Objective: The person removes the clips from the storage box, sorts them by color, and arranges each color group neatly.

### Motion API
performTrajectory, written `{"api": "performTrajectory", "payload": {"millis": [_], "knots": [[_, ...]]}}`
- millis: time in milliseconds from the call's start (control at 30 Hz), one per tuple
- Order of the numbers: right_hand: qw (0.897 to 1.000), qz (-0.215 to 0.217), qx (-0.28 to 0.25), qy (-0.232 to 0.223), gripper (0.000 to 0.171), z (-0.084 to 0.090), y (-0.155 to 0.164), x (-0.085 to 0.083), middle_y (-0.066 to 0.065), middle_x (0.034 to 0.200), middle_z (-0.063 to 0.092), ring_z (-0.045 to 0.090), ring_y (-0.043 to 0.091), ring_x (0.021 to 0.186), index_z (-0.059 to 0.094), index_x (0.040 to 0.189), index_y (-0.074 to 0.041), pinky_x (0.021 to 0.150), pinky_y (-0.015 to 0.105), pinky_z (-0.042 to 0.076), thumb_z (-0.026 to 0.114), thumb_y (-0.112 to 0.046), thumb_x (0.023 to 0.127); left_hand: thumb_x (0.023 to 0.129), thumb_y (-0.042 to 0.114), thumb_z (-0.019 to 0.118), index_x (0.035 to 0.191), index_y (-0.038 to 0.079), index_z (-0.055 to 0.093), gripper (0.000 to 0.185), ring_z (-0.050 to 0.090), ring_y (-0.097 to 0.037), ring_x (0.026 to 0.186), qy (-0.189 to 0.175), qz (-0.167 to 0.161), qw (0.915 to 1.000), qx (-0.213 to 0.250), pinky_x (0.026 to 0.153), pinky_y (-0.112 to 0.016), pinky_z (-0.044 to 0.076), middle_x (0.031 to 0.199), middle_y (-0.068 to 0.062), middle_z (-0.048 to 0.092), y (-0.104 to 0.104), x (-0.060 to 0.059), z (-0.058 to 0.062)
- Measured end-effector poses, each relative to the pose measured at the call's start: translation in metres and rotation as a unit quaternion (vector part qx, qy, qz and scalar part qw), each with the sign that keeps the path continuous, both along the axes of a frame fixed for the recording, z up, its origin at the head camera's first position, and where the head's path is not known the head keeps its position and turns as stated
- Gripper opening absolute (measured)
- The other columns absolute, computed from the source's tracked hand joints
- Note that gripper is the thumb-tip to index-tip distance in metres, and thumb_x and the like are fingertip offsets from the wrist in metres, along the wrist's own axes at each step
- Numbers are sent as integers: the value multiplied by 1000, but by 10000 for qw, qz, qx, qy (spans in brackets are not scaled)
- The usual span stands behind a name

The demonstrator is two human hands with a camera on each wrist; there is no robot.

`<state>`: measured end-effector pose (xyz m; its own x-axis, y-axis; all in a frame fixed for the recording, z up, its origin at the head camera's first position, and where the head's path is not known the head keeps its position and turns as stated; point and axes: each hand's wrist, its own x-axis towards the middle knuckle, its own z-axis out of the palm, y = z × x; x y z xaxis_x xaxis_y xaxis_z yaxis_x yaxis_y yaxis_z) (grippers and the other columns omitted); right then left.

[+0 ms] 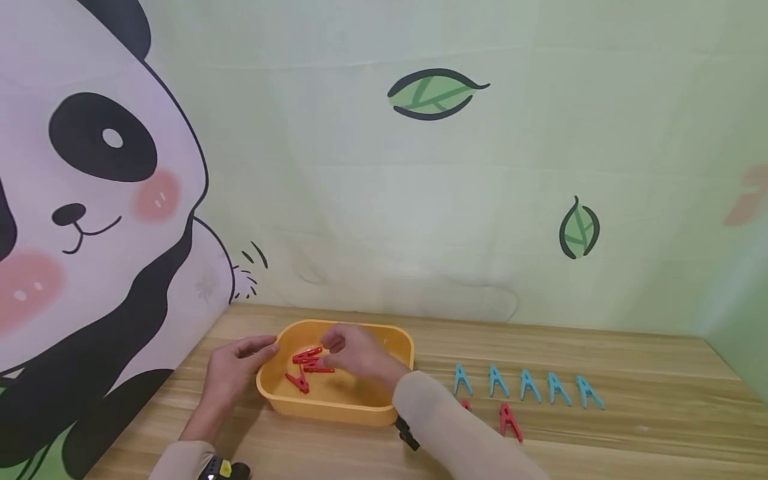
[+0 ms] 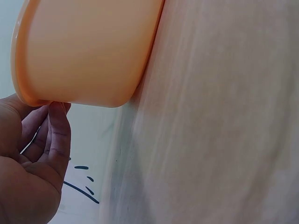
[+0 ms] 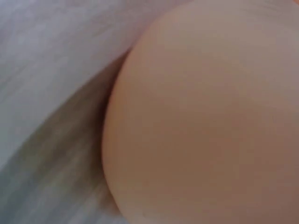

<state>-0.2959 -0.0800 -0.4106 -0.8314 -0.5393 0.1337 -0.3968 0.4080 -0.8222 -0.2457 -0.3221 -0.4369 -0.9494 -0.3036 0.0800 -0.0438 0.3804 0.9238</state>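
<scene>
An orange plastic basin stands on the wooden table. Thumb and fingers of my left hand pinch its left rim, which the left wrist view shows from outside at the basin wall. Inside lie several red clothespins, grouped toward the left. My right hand reaches over the right side into the basin, its fingers bent and the thumb right beside the red clothespins. Whether it grips one cannot be made out. The right wrist view holds only the blurred basin wall; the hand is hidden there.
To the right of the basin, several blue clothespins form a row on the table. Below them lies a red clothespin, and another red one is partly covered by the right sleeve. A panda-printed backdrop closes off the back.
</scene>
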Motion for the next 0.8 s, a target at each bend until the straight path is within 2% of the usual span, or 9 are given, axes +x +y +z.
{"api": "performTrajectory", "payload": {"millis": [300,533,800], "knots": [[9995,-113,230,-168,31,-7,-10,1,9,117,73,67,23,109,73,119,-2,98,37,56,85,-10,92,100,32,78,134,4,73,44,60,-32,130,-45,17,10000,-67,83,-9,50,136,-16,70,0,2,2],[9978,-112,646,-111,31,-10,-9,1,6,109,74,67,18,98,75,119,-2,91,33,58,86,-7,90,100,30,78,133,4,73,42,60,-32,129,-29,47,9999,-88,83,-9,50,136,-16,70,0,1,0],[9910,-160,1204,565,20,-17,-12,-3,-1,93,72,63,13,86,78,106,-5,85,26,56,87,-11,90,100,29,78,133,3,73,42,60,-32,130,20,36,10000,-85,84,-10,51,135,-16,71,1,0,1]]}}
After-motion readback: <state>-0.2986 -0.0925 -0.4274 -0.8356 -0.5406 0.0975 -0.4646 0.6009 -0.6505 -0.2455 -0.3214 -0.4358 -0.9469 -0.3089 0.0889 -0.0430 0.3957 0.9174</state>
